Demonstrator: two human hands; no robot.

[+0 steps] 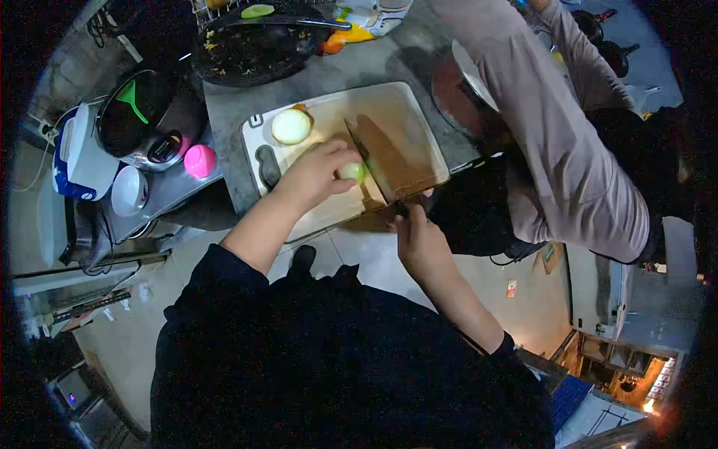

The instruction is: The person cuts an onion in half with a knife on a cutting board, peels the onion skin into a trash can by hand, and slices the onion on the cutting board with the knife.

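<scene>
The left hand point(318, 173) rests over the board point(385, 103), its fingers curled and gripping a pale green piece point(352, 173) just beside the knife point(372, 166). The right hand point(420, 241) has its fingers closed around the knife's handle at the board's near edge; the blade slants away from it across the board, to the right of the piece. Whether the blade touches the piece is hard to tell. A pale, round onion point(291, 126) sits near the board's far left corner, apart from both hands.

The board lies on a grey counter point(230, 156). Beyond it is a dark tray point(250, 61) with scraps on it. Left of the counter stand a pot point(171, 123) with a green spatula point(132, 100) in it, a pink cup point(200, 161) and a white bowl point(129, 191). A co-worker's sleeve point(550, 127) reaches in on the right.
</scene>
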